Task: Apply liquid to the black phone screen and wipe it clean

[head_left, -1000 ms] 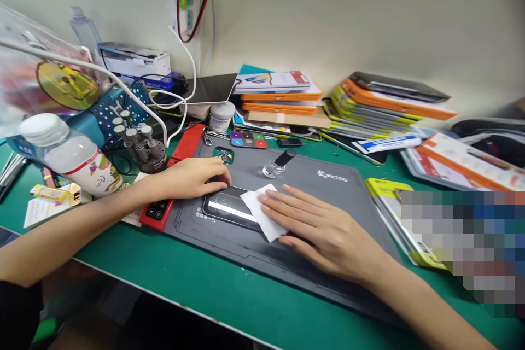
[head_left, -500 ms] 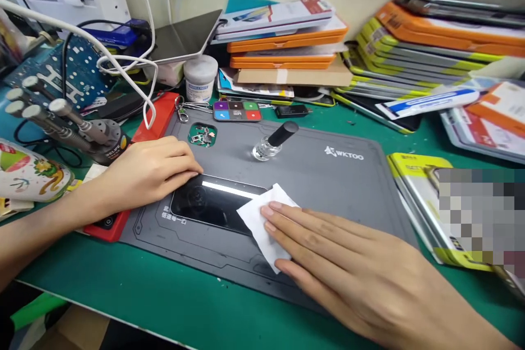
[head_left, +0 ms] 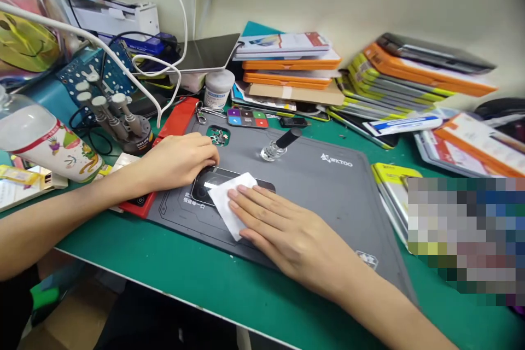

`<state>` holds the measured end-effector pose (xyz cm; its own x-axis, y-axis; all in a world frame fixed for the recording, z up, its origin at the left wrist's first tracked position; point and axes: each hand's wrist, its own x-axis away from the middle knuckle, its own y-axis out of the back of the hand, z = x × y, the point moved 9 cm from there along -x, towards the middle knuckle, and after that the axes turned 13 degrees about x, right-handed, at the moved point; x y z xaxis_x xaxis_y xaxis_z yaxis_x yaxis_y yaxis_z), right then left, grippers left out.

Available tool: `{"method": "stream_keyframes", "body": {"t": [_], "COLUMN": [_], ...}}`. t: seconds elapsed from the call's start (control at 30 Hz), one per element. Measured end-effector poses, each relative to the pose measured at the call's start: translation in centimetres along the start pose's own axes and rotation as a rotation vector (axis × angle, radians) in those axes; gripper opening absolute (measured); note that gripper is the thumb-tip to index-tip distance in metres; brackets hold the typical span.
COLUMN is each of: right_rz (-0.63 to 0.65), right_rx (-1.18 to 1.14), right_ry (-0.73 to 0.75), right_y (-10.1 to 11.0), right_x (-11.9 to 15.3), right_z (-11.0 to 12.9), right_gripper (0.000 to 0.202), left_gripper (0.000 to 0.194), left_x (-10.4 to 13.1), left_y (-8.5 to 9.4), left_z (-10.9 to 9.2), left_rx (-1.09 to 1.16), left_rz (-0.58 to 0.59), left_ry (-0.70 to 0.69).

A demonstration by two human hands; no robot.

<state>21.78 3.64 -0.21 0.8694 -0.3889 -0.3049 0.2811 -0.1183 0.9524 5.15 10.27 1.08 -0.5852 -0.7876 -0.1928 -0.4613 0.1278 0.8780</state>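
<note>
A black smartphone (head_left: 201, 188) lies on the grey work mat (head_left: 324, 205), its glossy face upward. At its upper left corner my left hand (head_left: 180, 159) rests with curled fingers, closed against the phone's edge. My right hand (head_left: 287, 227) presses a white wipe (head_left: 229, 203) onto the phone's face. Its fingers lie close together, extended over the wipe, with the thumb along the lower edge. Wipe and hand hide the middle of the phone. Behind the phone stands a small clear glass bottle (head_left: 270, 151) with a black cap.
Metal bits lie in a mat recess (head_left: 219, 136). Left are a screwdriver stand (head_left: 135, 134), a patterned bottle (head_left: 68, 147) and a looping white cable (head_left: 102, 46). Stacked orange boxes (head_left: 287, 77) and yellow-edged packs (head_left: 381, 85) line the back; more packs (head_left: 388, 180) lie right.
My right hand has slid the wipe leftward along the phone, uncovering its right end. My left hand stays at the phone's corner. The camera view has shifted.
</note>
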Motion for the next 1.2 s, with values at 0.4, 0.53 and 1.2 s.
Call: {"method": "stream_keyframes", "body": {"t": [0.4,0.53,1.2], "right_rz": [0.005,0.000,-0.099], "right_rx": [0.073,0.109,-0.156], "right_ry": [-0.170,-0.174,-0.386], "right_y": [-2.0,-1.5,1.2], "right_x": [-4.6,-1.7,3.8], "right_z": [0.4,0.8,-7.1], "right_gripper": [0.048,0.044,0.018], "left_gripper": [0.034,0.028,0.027], "left_x": [1.1,1.5,0.7], "left_y": [1.3,1.8,0.7], "left_z": [1.3,2.2,-0.1], "left_rx": [0.175,0.389,0.045], "left_rz": [-0.144,-0.201,-0.081], "left_ry": [0.176,0.207,-0.082]}}
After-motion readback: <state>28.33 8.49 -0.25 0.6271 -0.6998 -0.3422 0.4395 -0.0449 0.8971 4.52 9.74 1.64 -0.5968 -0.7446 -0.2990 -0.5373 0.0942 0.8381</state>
